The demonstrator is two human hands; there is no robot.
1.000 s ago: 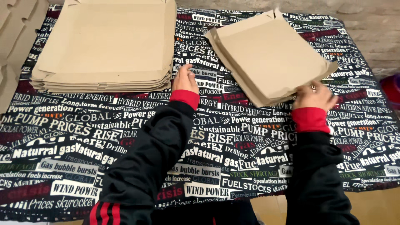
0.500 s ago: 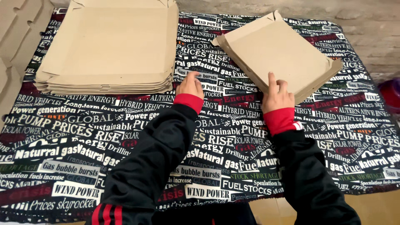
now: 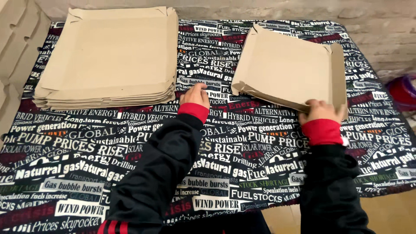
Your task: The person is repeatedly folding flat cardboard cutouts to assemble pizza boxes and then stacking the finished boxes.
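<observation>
A single flat brown cardboard box blank (image 3: 286, 69) with folded-up side flaps lies tilted on the right half of the table. My right hand (image 3: 321, 111) grips its near right corner. My left hand (image 3: 195, 95) rests on the printed tablecloth (image 3: 130, 143), fingers curled, holding nothing, between the single blank and a stack of cardboard blanks (image 3: 108, 56) at the back left. Both arms wear black sleeves with red cuffs.
The table is covered by a black cloth printed with white and red lettering. More cardboard (image 3: 13, 56) leans off the table's left side. A stone wall (image 3: 372, 26) runs behind, and a purple and red object (image 3: 403, 91) sits on the floor at right.
The single blank has come down flatter onto the table and turned. My right hand slid from its near edge to the near right corner. My left hand stayed put.
</observation>
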